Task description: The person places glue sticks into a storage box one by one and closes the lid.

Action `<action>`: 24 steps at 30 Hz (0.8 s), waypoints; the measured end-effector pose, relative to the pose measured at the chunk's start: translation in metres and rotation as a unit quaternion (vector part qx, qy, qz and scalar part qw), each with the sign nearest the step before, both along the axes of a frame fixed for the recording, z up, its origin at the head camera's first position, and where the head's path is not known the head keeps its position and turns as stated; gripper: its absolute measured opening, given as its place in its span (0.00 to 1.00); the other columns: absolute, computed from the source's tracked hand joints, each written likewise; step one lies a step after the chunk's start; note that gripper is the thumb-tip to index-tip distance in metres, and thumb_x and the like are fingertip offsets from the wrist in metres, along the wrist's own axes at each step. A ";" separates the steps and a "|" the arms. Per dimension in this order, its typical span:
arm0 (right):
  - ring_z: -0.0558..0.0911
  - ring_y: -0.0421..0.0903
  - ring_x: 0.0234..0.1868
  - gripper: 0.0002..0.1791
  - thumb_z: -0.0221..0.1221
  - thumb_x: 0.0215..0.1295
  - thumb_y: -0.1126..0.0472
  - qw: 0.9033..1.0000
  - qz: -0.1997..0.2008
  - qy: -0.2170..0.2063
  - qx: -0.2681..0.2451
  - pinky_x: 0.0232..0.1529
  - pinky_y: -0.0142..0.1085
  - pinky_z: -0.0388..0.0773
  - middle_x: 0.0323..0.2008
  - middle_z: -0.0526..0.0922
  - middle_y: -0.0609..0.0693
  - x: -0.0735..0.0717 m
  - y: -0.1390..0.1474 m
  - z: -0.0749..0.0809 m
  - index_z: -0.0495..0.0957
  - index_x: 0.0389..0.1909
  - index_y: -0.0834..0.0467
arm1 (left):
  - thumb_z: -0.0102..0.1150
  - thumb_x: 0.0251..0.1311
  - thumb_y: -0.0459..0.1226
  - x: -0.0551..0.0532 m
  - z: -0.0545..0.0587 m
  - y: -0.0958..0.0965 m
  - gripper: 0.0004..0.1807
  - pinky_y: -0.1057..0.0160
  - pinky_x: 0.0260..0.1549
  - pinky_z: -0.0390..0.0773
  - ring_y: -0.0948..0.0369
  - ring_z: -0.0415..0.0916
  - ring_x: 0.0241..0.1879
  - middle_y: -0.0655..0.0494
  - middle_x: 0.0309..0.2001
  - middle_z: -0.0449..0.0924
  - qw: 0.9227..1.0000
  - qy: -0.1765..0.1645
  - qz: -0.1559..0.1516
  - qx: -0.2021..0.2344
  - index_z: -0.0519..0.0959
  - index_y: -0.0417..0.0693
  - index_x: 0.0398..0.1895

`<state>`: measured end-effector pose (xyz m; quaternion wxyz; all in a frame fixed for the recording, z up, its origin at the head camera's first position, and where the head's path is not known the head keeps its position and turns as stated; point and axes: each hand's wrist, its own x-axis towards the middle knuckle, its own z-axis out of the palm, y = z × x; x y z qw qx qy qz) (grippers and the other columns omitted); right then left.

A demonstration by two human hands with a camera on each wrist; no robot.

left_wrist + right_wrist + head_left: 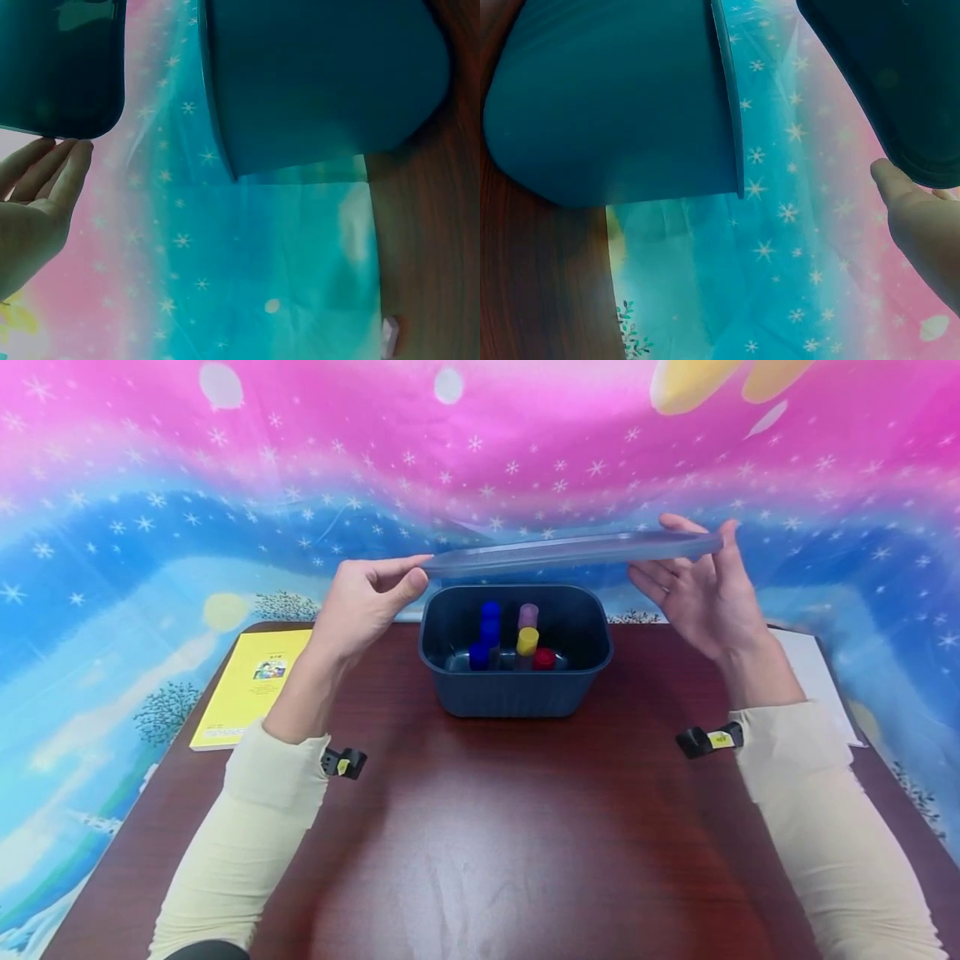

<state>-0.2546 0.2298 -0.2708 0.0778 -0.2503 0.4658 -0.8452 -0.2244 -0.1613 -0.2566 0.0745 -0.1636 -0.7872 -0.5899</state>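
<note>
A dark blue-grey plastic lid is held up by both hands over a matching open bin, its right end a little higher. My left hand pinches the lid's left end between thumb and fingers. At the other end, my right hand holds the edge with the thumb at the corner and fingers spread behind and below. Inside the bin stand several capped tubes: blue caps, a purple one, a yellow one and a red one. Each wrist view shows a lid corner at the fingertips.
The bin stands on a dark reddish wooden table, near its back edge. A yellow book lies at the left, partly behind my left forearm. White paper lies at the right. A patterned pink and blue cloth hangs behind the table.
</note>
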 end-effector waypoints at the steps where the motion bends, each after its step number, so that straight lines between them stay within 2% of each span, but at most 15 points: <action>1: 0.61 0.56 0.75 0.38 0.60 0.70 0.39 1.000 -0.003 0.002 0.002 0.75 0.43 0.57 0.65 0.72 0.59 0.000 0.000 0.000 0.64 0.71 0.57 | 0.68 0.37 0.72 0.000 -0.001 -0.001 0.52 0.56 0.63 0.73 0.56 0.72 0.66 0.48 0.62 0.79 1.000 -0.003 -0.008 0.009 0.82 0.47 0.61; 3: 0.60 0.55 0.75 0.37 0.59 0.70 0.41 1.000 0.001 0.002 0.002 0.75 0.43 0.58 0.70 0.67 0.59 0.002 -0.001 0.001 0.65 0.71 0.57 | 0.70 0.40 0.69 -0.001 -0.005 -0.003 0.50 0.56 0.64 0.72 0.56 0.71 0.67 0.49 0.64 0.78 0.999 -0.012 -0.025 0.030 0.81 0.47 0.63; 9: 0.63 0.52 0.74 0.32 0.53 0.75 0.49 0.999 -0.013 0.013 0.044 0.72 0.41 0.64 0.68 0.69 0.58 0.005 -0.004 0.004 0.66 0.71 0.64 | 0.73 0.47 0.61 -0.004 -0.016 -0.012 0.48 0.59 0.67 0.68 0.56 0.70 0.68 0.48 0.67 0.75 0.994 -0.035 -0.060 0.083 0.75 0.47 0.69; 15: 0.66 0.53 0.72 0.29 0.51 0.76 0.58 0.996 -0.058 0.036 0.054 0.68 0.37 0.69 0.72 0.62 0.61 0.007 -0.007 0.003 0.64 0.71 0.70 | 0.77 0.44 0.58 -0.006 -0.021 -0.014 0.53 0.63 0.63 0.72 0.56 0.72 0.67 0.45 0.69 0.71 0.989 -0.033 -0.077 0.122 0.69 0.43 0.72; 19: 0.69 0.51 0.71 0.28 0.53 0.76 0.62 0.991 -0.083 0.049 0.088 0.66 0.35 0.70 0.73 0.60 0.63 0.009 -0.006 0.003 0.64 0.72 0.71 | 0.79 0.41 0.57 -0.007 -0.022 -0.014 0.58 0.64 0.62 0.72 0.54 0.69 0.69 0.46 0.73 0.66 0.985 -0.027 -0.091 0.143 0.65 0.40 0.74; 22: 0.69 0.50 0.71 0.29 0.53 0.77 0.63 0.984 -0.084 0.070 0.143 0.66 0.33 0.68 0.75 0.59 0.62 0.011 -0.003 0.003 0.61 0.74 0.69 | 0.80 0.42 0.56 -0.007 -0.024 -0.015 0.58 0.66 0.64 0.70 0.54 0.66 0.71 0.48 0.75 0.64 0.986 -0.021 -0.093 0.140 0.64 0.39 0.74; 24: 0.68 0.50 0.72 0.32 0.57 0.76 0.61 0.970 -0.093 0.092 0.205 0.65 0.30 0.69 0.76 0.59 0.59 0.013 -0.001 0.003 0.60 0.76 0.65 | 0.79 0.43 0.56 -0.007 -0.025 -0.016 0.57 0.66 0.64 0.68 0.55 0.64 0.72 0.49 0.75 0.63 0.988 -0.016 -0.090 0.124 0.64 0.39 0.74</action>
